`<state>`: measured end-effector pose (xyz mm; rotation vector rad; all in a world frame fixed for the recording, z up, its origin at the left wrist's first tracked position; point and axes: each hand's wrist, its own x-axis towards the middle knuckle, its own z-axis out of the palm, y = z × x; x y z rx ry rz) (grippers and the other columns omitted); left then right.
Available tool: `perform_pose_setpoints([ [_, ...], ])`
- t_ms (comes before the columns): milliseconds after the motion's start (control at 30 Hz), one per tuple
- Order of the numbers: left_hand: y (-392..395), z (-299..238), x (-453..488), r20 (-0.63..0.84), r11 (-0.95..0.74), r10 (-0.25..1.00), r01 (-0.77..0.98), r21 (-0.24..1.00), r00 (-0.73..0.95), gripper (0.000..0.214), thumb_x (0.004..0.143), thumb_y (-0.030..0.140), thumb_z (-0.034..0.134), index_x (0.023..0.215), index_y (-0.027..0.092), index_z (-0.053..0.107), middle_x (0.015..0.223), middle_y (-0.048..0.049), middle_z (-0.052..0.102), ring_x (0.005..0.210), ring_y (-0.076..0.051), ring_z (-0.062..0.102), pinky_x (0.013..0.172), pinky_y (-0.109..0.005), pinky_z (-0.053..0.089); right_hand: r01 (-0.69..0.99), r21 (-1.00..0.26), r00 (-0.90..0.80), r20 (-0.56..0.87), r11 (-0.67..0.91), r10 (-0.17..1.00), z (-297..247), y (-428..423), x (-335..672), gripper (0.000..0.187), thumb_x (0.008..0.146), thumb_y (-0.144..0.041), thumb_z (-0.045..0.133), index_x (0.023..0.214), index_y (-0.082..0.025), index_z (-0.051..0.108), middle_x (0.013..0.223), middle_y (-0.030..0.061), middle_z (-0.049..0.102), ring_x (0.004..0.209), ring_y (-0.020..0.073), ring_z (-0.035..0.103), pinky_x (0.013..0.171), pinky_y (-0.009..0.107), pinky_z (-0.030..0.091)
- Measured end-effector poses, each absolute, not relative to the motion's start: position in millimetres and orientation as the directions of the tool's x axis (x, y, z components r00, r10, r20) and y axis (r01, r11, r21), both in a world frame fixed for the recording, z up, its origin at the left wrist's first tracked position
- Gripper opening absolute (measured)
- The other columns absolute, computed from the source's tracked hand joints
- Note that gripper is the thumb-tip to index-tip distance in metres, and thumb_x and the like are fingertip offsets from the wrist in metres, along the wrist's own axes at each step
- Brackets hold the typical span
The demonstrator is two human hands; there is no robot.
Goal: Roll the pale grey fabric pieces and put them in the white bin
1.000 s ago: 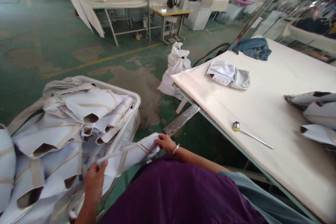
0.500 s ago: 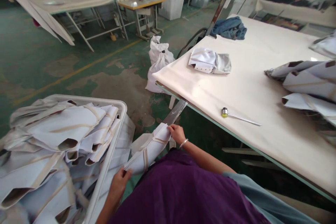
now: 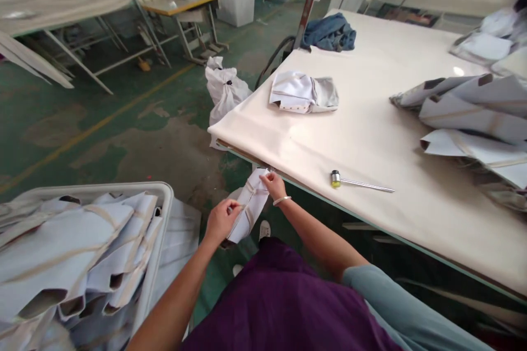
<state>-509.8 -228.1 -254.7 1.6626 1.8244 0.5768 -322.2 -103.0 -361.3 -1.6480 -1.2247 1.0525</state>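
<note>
A white fabric piece with beige strips hangs just below the near corner edge of the table. My right hand, with a bracelet on its wrist, pinches its upper end close to the table edge. Lower down, my left hand has its thumb and fingers closed on the piece's left side. The flat bar that sticks out from under the table edge is hidden behind or inside the piece; I cannot tell which.
A hammer lies on the pale table. Also there are a folded white piece, blue denim and stacked white pieces. A full white bin stands at left. A tied sack sits beyond the corner.
The fabric piece has moved up to the table edge, where the bar showed before. My left hand has shifted up and right along it. The view has turned slightly right.
</note>
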Motion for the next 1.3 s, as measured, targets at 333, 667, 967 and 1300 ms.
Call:
perform_pose_setpoints([
  [333,-86,-315,-474,-0.447,0.316,0.890,0.583,0.749,0.092,0.031,0.061,0.043,0.069,0.071,0.016,0.060,0.063,0.0011,0.059,0.060,-0.013,0.050,0.060,-0.025,0.039,-0.039,-0.947,0.104,-0.323,-0.320,0.941,-386,-111,-326,0.037,0.064,-0.053,0.070,0.061,-0.019,0.054,0.055,-0.0057,0.044,0.052,0.0095,0.036,0.052,0.024,0.028],
  [667,-96,-318,-457,-0.276,0.227,0.956,0.853,0.470,-0.103,0.016,0.073,0.031,0.063,0.080,0.019,0.054,0.088,-0.0049,0.057,0.082,-0.018,0.057,0.073,-0.028,0.042,0.070,-0.932,0.298,-0.320,-0.355,0.899,-390,-118,-338,0.025,0.065,-0.035,0.065,0.076,-0.022,0.047,0.063,-0.0076,0.040,0.058,0.0105,0.038,0.058,0.024,0.032],
  [967,-39,-333,-431,-0.407,0.420,0.877,0.819,0.392,-0.255,0.041,0.074,0.057,0.063,0.086,0.020,0.049,0.096,-0.0087,0.058,0.091,-0.023,0.059,0.075,-0.031,0.042,-0.009,-0.939,0.339,-0.327,-0.344,0.882,-397,-120,-346,0.026,0.068,-0.039,0.062,0.077,-0.022,0.045,0.066,-0.0066,0.047,0.060,0.0115,0.045,0.061,0.025,0.039],
  [1300,-54,-363,-476,-0.412,0.236,0.911,0.804,0.546,0.012,0.052,0.066,0.034,0.075,0.110,0.019,0.052,0.103,-0.0064,0.056,0.092,-0.020,0.056,0.085,-0.032,0.045,0.578,-0.808,0.060,0.180,0.113,0.982,-371,-140,-331,0.014,0.083,-0.018,0.056,0.096,-0.020,0.061,0.105,0.0091,0.060,0.093,0.0210,0.052,0.083,0.035,0.042],
])
